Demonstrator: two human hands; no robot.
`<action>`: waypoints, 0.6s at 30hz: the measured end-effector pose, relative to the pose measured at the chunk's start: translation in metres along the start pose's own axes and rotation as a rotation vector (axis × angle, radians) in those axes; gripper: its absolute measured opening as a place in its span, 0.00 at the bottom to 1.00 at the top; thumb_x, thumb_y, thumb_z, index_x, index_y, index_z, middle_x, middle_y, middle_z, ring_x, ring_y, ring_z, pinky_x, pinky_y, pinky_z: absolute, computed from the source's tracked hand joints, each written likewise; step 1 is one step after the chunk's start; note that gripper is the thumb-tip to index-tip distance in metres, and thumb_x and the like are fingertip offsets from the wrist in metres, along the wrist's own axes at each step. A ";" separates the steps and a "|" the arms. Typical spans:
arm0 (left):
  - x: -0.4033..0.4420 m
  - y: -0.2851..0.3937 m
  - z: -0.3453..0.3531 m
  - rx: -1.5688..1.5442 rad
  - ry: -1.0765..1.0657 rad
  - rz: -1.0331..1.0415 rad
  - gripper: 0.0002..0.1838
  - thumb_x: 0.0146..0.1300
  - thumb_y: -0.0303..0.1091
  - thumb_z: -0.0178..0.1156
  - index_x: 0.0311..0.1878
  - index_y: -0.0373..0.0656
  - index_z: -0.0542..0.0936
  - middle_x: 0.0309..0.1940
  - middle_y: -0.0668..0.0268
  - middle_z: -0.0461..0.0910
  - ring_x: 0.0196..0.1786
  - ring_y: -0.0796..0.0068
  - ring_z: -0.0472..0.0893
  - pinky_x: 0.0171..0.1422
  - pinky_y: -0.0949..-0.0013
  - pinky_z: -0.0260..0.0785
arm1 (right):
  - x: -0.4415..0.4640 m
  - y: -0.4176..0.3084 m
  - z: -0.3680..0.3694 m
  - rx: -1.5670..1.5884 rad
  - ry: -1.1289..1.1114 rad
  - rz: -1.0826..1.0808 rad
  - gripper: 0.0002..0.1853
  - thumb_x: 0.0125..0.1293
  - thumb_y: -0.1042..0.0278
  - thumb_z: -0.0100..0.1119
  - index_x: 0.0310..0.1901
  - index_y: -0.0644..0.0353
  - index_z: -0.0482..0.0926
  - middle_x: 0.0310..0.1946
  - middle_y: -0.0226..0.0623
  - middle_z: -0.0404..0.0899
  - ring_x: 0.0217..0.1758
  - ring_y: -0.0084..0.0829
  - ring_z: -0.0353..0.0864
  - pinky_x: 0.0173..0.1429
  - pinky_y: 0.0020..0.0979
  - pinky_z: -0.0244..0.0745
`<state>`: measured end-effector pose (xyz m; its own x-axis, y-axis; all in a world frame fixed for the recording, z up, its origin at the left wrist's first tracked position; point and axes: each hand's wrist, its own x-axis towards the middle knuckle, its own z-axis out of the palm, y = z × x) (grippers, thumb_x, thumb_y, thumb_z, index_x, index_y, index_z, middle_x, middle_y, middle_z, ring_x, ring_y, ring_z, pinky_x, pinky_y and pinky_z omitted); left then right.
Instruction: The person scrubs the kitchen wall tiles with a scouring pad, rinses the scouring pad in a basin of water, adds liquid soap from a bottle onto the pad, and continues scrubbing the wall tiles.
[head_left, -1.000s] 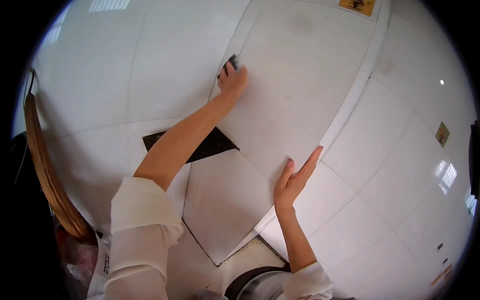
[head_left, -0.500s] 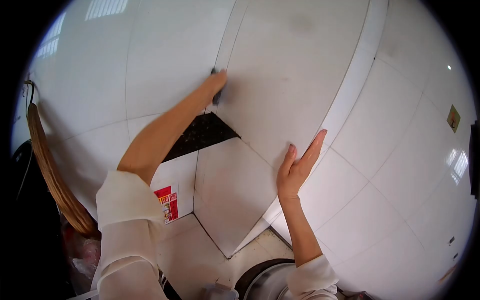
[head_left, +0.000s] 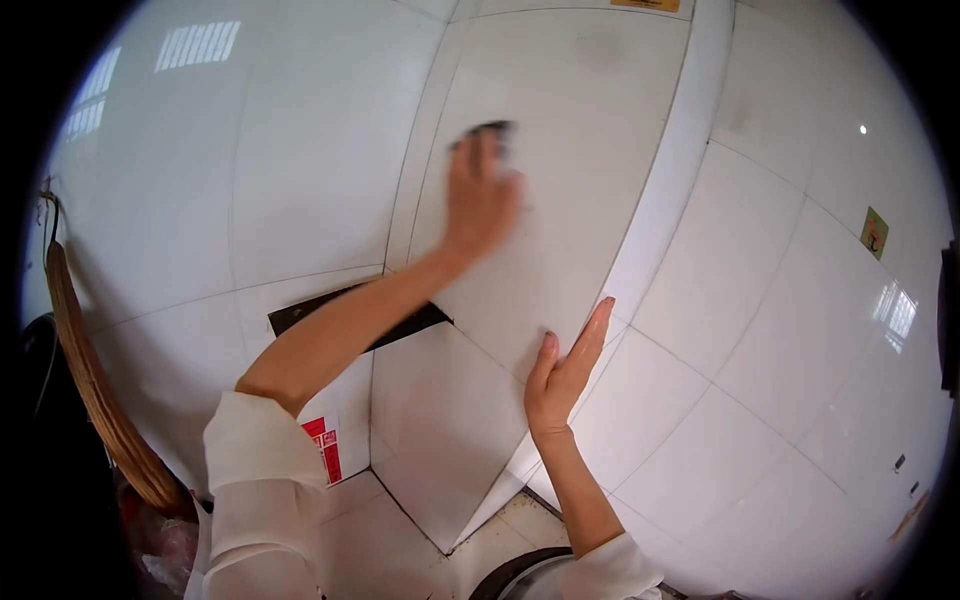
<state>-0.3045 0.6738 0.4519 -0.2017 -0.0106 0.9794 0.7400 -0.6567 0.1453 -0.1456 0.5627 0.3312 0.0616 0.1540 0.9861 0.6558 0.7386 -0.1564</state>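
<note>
My left hand [head_left: 483, 205], smeared by motion, presses a small dark cleaning pad [head_left: 493, 130] to the upper part of the white tiled column [head_left: 560, 200]. Whether the pad is a cloth or a sponge cannot be made out. Lower down, my right hand [head_left: 563, 385] lies along the column's right edge, fingers stretched out and thumb apart, holding nothing. Beneath my left forearm a black shelf [head_left: 415, 322] sits in the corner, partly hidden by the arm.
A long dried gourd [head_left: 95, 370] hangs at the left. Red stickers [head_left: 325, 450] are on the wall below the shelf. A round rim [head_left: 520, 575] shows at the bottom, near a plastic bag [head_left: 165, 550] at lower left. A yellow sticker [head_left: 874, 233] marks the right wall.
My left hand has moved with the pad from the column's left edge up and right onto its face. My right hand stays against the right edge. The view has tilted slightly up and right.
</note>
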 end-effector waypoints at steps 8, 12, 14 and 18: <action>0.046 -0.012 0.013 0.055 -0.046 0.074 0.31 0.66 0.37 0.48 0.72 0.45 0.57 0.71 0.45 0.52 0.71 0.42 0.55 0.68 0.37 0.51 | 0.001 0.006 0.002 0.046 0.007 -0.051 0.30 0.70 0.74 0.41 0.71 0.71 0.48 0.73 0.57 0.46 0.76 0.54 0.46 0.76 0.44 0.44; 0.053 0.010 0.007 0.007 -0.107 -0.079 0.34 0.67 0.44 0.48 0.73 0.47 0.52 0.74 0.48 0.44 0.75 0.42 0.48 0.68 0.32 0.47 | 0.001 0.003 0.000 0.027 0.015 -0.026 0.30 0.70 0.75 0.40 0.71 0.71 0.48 0.73 0.57 0.46 0.76 0.53 0.46 0.76 0.44 0.43; -0.023 0.041 -0.013 -0.100 -0.201 0.218 0.35 0.67 0.43 0.47 0.75 0.49 0.49 0.75 0.51 0.41 0.75 0.42 0.46 0.69 0.31 0.46 | 0.001 0.001 -0.001 0.033 -0.006 -0.010 0.30 0.69 0.75 0.39 0.71 0.71 0.47 0.73 0.57 0.46 0.76 0.53 0.46 0.76 0.44 0.43; -0.025 0.046 -0.048 -0.005 -0.432 0.281 0.35 0.66 0.39 0.49 0.74 0.45 0.50 0.74 0.48 0.44 0.74 0.43 0.48 0.70 0.37 0.47 | 0.001 0.001 0.002 0.047 0.002 -0.018 0.30 0.69 0.75 0.40 0.71 0.72 0.47 0.73 0.57 0.46 0.76 0.53 0.46 0.76 0.44 0.43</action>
<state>-0.2966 0.6077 0.4270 0.2889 0.1249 0.9492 0.7244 -0.6768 -0.1315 -0.1464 0.5645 0.3318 0.0515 0.1388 0.9890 0.6205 0.7715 -0.1406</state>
